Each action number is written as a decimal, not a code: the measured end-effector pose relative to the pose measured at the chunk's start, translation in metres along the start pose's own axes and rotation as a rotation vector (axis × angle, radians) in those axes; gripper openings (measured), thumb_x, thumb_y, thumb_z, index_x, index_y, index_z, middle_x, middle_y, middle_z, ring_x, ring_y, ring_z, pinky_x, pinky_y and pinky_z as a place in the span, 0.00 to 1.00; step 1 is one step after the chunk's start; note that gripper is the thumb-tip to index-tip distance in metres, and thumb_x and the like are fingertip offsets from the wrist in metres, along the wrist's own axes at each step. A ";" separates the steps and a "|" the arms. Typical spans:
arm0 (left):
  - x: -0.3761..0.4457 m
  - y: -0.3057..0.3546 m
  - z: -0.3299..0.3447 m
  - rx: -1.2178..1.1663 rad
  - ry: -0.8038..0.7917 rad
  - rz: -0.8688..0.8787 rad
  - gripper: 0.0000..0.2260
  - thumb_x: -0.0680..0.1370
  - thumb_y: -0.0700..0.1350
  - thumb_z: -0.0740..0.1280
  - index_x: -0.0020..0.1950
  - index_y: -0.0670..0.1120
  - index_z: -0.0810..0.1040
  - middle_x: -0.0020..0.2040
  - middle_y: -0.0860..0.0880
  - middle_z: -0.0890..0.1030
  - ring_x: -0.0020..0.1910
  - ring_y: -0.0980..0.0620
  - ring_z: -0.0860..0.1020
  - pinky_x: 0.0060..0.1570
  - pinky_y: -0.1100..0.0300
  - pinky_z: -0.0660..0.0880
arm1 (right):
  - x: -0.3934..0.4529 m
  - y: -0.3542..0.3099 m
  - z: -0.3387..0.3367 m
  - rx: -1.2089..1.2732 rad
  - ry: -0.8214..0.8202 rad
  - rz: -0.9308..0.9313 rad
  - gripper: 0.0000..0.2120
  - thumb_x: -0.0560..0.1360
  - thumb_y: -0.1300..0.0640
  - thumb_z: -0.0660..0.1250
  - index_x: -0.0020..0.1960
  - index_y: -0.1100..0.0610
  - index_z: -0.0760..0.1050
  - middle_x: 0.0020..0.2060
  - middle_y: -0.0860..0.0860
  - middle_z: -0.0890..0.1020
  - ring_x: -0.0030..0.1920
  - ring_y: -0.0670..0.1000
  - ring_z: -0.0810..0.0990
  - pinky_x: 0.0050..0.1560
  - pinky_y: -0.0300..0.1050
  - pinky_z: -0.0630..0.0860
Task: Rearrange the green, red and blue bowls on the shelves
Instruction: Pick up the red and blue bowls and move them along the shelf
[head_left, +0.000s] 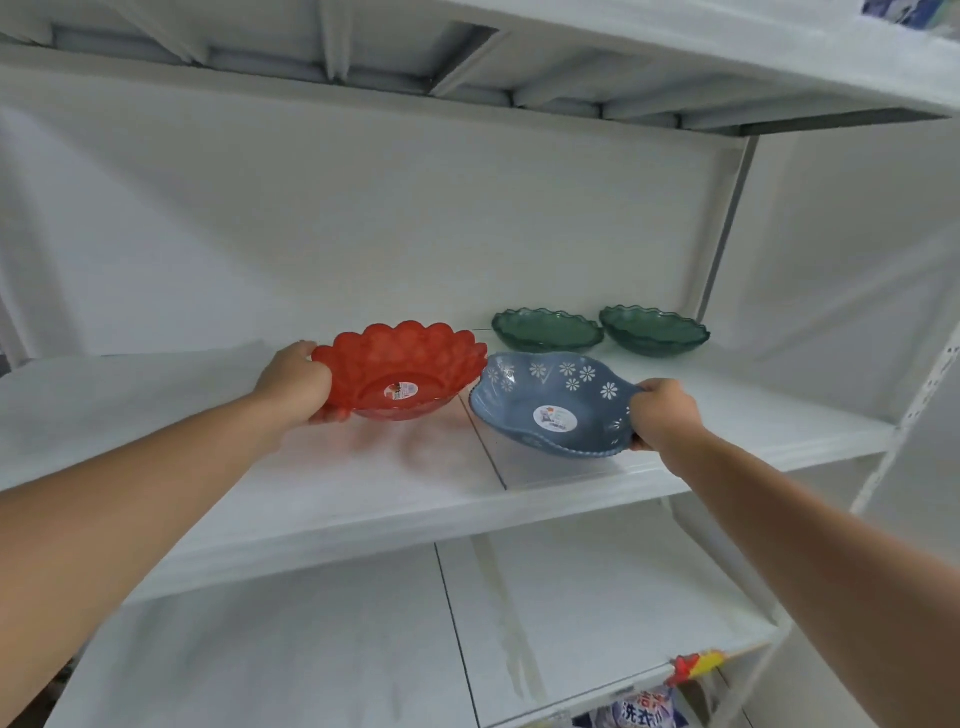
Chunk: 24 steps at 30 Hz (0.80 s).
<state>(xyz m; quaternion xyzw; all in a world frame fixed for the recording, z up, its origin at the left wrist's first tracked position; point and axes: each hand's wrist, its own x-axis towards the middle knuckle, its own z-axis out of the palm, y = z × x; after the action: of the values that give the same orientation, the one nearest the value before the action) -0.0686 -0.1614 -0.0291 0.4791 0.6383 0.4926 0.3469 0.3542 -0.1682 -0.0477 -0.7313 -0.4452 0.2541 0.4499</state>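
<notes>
A red scalloped bowl (402, 366) with a sticker inside is tilted just above the middle shelf (363, 499), with my left hand (296, 382) gripping its left rim. Right beside it, a blue bowl (556, 402) with white flower prints is tilted toward me; my right hand (662, 413) holds its right rim. The two bowls' rims nearly touch. Behind them, two green wavy-edged bowls (545, 330) (653, 330) rest side by side at the back right of the same shelf.
The white shelf unit has an upper shelf (519, 67) overhead and a lower shelf (363, 634) below. A grey upright post (724, 223) stands at the right rear. Packaged goods (644, 709) and a red-yellow tag (693, 665) sit at the bottom right.
</notes>
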 end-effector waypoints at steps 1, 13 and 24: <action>-0.005 0.006 0.022 -0.003 0.005 0.001 0.26 0.80 0.37 0.57 0.78 0.51 0.70 0.55 0.37 0.85 0.29 0.42 0.85 0.28 0.57 0.81 | 0.012 0.009 -0.014 0.009 -0.002 -0.007 0.16 0.76 0.68 0.56 0.45 0.58 0.81 0.41 0.59 0.85 0.34 0.63 0.87 0.37 0.60 0.87; -0.036 0.065 0.201 0.015 0.068 -0.028 0.13 0.82 0.38 0.59 0.60 0.50 0.77 0.52 0.39 0.85 0.28 0.43 0.85 0.29 0.56 0.83 | 0.137 0.076 -0.137 0.006 -0.087 -0.023 0.17 0.75 0.70 0.55 0.47 0.58 0.81 0.43 0.60 0.86 0.33 0.62 0.85 0.28 0.47 0.83; -0.023 0.090 0.259 -0.004 0.016 -0.002 0.17 0.82 0.40 0.60 0.69 0.51 0.74 0.54 0.39 0.84 0.29 0.41 0.84 0.27 0.56 0.82 | 0.168 0.102 -0.176 0.032 -0.014 0.031 0.18 0.75 0.69 0.54 0.53 0.62 0.82 0.45 0.63 0.86 0.35 0.65 0.87 0.39 0.58 0.87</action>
<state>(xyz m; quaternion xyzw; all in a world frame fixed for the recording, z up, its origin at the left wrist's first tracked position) 0.1993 -0.1016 -0.0146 0.4739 0.6404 0.4975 0.3432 0.6126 -0.1169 -0.0507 -0.7290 -0.4327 0.2733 0.4545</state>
